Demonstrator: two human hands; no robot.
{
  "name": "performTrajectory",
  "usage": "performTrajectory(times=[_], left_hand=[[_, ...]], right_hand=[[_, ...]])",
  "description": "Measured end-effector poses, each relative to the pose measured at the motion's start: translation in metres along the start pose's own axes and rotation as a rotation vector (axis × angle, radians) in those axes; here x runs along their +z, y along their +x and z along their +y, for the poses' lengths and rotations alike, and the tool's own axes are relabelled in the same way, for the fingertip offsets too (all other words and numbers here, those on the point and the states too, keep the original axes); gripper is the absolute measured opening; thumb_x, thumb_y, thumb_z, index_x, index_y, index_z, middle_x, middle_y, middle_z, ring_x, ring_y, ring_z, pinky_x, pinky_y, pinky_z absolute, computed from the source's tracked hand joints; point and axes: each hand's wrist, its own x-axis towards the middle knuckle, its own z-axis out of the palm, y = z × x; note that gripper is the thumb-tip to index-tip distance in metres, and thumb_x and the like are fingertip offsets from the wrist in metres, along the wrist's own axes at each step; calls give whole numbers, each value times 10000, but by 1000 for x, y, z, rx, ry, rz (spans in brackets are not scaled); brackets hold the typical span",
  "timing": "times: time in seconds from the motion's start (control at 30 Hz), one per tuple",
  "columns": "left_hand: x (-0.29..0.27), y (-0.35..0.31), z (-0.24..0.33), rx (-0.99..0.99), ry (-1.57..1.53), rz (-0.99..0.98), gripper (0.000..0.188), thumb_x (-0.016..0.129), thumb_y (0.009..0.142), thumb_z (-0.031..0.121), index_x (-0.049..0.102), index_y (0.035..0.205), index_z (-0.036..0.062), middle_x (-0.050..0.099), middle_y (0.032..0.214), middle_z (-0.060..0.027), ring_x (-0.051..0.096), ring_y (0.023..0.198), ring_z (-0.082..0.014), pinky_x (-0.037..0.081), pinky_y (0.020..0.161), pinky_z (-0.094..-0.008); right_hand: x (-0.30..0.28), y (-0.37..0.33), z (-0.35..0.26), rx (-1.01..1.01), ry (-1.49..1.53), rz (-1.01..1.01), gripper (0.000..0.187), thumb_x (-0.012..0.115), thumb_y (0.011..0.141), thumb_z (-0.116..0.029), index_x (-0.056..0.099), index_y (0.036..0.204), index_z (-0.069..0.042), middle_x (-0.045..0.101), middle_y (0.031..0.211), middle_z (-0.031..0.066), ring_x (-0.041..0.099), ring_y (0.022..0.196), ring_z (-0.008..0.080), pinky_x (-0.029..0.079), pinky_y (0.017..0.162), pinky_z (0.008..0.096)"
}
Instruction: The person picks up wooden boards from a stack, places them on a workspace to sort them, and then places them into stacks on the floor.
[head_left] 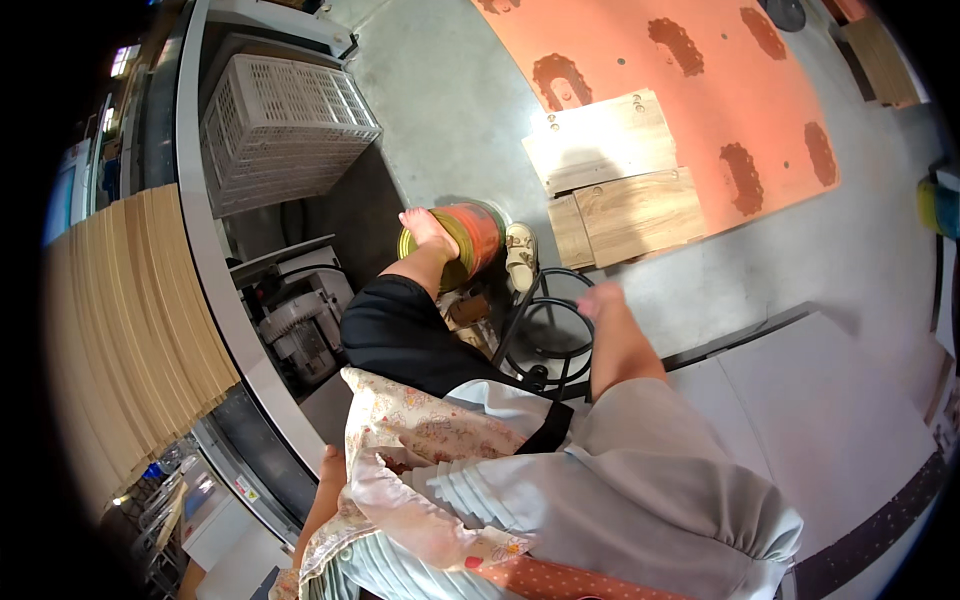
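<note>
At the lower left, part of my left arm (318,510) shows beside a floral cloth (430,420) that lies over my lap. Its top end reaches the cloth's edge, and any fingers there are hidden, so what the hand holds cannot be told. No right hand can be made out. A black strap (548,430) crosses the pale grey cloth (640,450) on my lap. One bare foot (430,232) rests on a round metal can (475,240) lying on its side. A second bare limb (625,345), apparently my other leg, ends in a blur by a black ringed stool frame (550,330).
A beige sandal (521,258) lies beside the can. Wooden boards (640,215) lie on an orange sheet (690,110) farther off. White plastic crates (285,125) and a motor (305,330) stand left, under a metal frame. Stacked boards (140,330) line the far left. White panels (820,420) are at right.
</note>
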Motion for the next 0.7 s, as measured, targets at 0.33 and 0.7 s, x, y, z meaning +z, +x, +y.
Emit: performTrajectory(times=[0.33, 0.7], left_hand=[[-141, -45, 12, 31, -541, 520, 210, 502, 782, 186, 670, 799, 62, 647, 849, -100, 579, 926, -260, 334, 1008, -425], [-236, -130, 17, -147, -561, 1139, 202, 611, 761, 124, 639, 950, 57, 607, 1082, -104, 475, 1202, -275, 265, 1085, -473]], right_hand=[[-30, 18, 53, -1081, -1688, -438, 222, 463, 887, -190, 597, 920, -16, 616, 723, 155, 628, 558, 258, 503, 445, 382], [-24, -148, 44, -553, -1782, -190, 203, 617, 771, -145, 648, 940, -36, 663, 795, 140, 638, 592, 253, 518, 537, 362]])
